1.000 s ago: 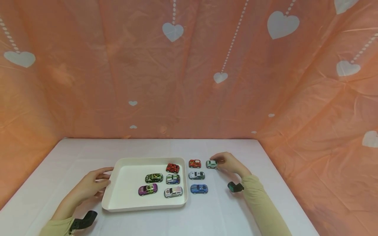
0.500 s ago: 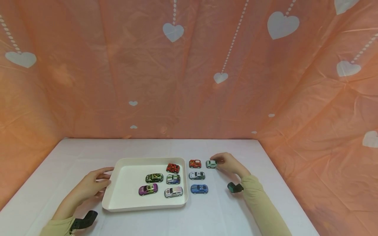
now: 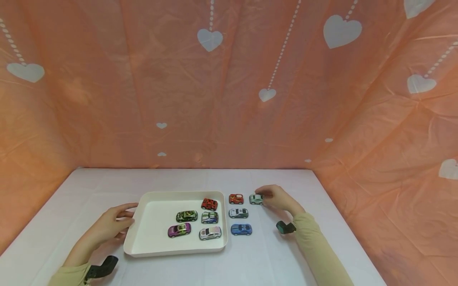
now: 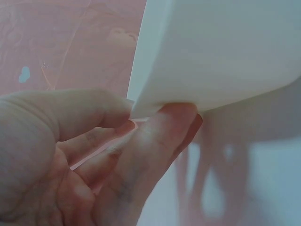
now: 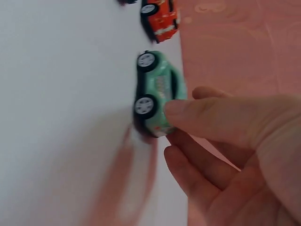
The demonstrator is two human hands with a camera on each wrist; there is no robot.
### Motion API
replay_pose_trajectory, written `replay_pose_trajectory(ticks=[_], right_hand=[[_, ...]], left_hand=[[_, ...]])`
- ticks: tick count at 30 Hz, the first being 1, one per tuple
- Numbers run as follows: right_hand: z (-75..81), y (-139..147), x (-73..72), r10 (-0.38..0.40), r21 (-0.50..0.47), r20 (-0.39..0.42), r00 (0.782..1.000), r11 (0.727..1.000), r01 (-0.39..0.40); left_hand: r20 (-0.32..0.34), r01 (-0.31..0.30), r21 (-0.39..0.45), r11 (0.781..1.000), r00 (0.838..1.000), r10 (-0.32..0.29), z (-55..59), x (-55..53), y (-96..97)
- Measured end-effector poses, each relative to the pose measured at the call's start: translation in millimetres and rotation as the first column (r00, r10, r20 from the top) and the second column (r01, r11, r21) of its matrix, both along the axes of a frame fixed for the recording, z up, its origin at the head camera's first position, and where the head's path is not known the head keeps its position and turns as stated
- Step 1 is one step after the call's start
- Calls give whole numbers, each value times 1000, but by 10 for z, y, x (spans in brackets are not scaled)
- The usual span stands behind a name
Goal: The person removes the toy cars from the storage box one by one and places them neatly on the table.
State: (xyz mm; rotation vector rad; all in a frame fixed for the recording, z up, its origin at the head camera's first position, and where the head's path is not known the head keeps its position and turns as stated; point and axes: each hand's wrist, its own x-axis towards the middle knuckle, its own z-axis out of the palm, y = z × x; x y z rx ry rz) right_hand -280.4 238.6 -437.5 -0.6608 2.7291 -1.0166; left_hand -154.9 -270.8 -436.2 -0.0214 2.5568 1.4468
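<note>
My left hand [image 3: 107,226] is at the left edge of a white tray [image 3: 150,248]. In the left wrist view its thumb and fingers pinch the tray's side wall [image 4: 216,61]. Beyond the tray's right side, my right hand [image 3: 279,197] holds the rear end of a mint-green toy car [image 3: 255,199] between thumb and fingers. Seen from the right wrist, the thumb presses on the side of that car [image 5: 153,84], whose wheels face the white table surface. A red-orange toy car [image 3: 236,199] stands just left of it.
Inside the tray are a red car [image 3: 209,204], a camouflage car [image 3: 186,216], a purple car [image 3: 179,230], a blue-green-white car [image 3: 209,217] and a white-pink car [image 3: 210,233]. A white police-style car [image 3: 238,213] and a blue car [image 3: 241,229] stand right of the tray. Orange cloth [image 3: 229,119] hangs behind.
</note>
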Motion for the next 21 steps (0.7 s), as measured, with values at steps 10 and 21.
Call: replay_pose_trajectory(ticks=[10, 21], right_hand=[[230, -22, 39, 86, -77, -12, 996, 993, -86], [536, -331, 167, 214, -124, -98, 972, 966, -225]], left_hand=[[-1, 3, 2, 1000, 1000, -3, 8, 6, -2], [-4, 1, -7, 1000, 1000, -1, 4, -2, -3]])
